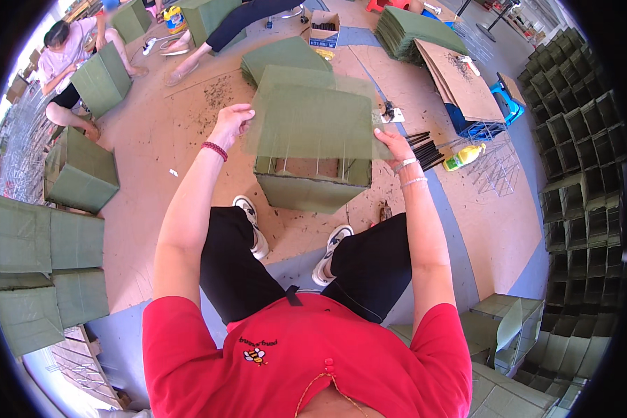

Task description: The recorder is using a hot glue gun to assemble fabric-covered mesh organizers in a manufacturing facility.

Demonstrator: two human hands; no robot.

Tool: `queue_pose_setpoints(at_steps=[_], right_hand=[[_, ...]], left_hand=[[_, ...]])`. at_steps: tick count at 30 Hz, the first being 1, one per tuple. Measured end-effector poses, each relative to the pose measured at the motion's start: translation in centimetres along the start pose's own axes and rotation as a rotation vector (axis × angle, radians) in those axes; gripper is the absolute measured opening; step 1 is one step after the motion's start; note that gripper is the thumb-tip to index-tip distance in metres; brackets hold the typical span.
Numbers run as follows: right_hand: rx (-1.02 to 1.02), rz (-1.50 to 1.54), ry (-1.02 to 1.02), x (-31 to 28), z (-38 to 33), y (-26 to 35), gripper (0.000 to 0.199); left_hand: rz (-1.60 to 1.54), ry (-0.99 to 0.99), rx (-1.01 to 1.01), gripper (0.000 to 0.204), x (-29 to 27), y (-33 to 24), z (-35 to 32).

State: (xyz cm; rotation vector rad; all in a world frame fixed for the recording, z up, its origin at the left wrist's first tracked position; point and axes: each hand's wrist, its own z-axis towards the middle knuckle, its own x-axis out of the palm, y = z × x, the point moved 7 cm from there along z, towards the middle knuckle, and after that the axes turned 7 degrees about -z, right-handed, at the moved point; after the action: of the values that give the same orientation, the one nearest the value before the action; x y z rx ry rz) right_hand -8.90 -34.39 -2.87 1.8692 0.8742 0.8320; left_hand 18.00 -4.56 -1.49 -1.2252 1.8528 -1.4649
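Note:
A thin, see-through green mesh sheet [310,124] is stretched between my two hands. My left hand [233,124] pinches its left edge, fingers closed. At the right edge my right hand [395,145] grips it, thumb on top. Beneath the sheet stands a green fabric-covered box [313,195] with an open top; its near wall faces me and thin wire rods show inside. The sheet covers the far part of the opening. Whether it touches the box rim, I cannot tell. Behind lies a stack of green sheets [285,57].
Black strips [425,150] and a yellow bottle [465,157] lie to the right, near wire frames [494,171]. Green boxes [83,171] stand at left; many more are stacked [578,174] along the right. A co-worker [70,59] sits at far left handling a green box [102,79].

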Motion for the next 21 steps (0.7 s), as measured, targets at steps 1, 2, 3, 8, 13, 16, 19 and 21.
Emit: queue_pose_setpoints(at_steps=[1, 2, 3, 8, 13, 16, 19, 21], right_hand=[[0.006, -0.002, 0.003, -0.2, 0.0, 0.1, 0.018], [0.027, -0.034, 0.077, -0.1, -0.1, 0.2, 0.015], [0.048, -0.066, 0.151, 0.2, -0.2, 0.2, 0.013], [0.069, -0.14, 0.043, 1.1, -1.3, 0.2, 0.013], [0.088, -0.226, 0.028, 0.6, -2.3, -1.4, 0.017], [0.118, -0.25, -0.072, 0.3, -2.7, -2.0, 0.018], [0.092, -0.289, 0.021, 0.1, -2.1, -2.3, 0.017], [0.105, -0.284, -0.005, -0.2, -2.1, -2.6, 0.017]], left_hand=[[-0.031, -0.032, 0.011, 0.03, -0.1, -0.3, -0.6], [-0.032, -0.037, 0.008, 0.03, -0.1, 0.1, -0.5], [0.06, -0.083, 0.079, 0.029, -0.2, -0.1, -0.2], [0.33, -0.108, 0.355, 0.026, -0.9, -1.0, -0.3], [0.191, -0.012, 0.2, 0.023, -0.6, 0.5, -1.3], [0.227, -0.037, 0.245, 0.023, -0.8, 0.8, -1.8], [0.206, -0.018, 0.239, 0.024, -0.9, 0.7, -1.4], [0.196, -0.02, 0.242, 0.023, -0.8, 0.9, -1.6]])
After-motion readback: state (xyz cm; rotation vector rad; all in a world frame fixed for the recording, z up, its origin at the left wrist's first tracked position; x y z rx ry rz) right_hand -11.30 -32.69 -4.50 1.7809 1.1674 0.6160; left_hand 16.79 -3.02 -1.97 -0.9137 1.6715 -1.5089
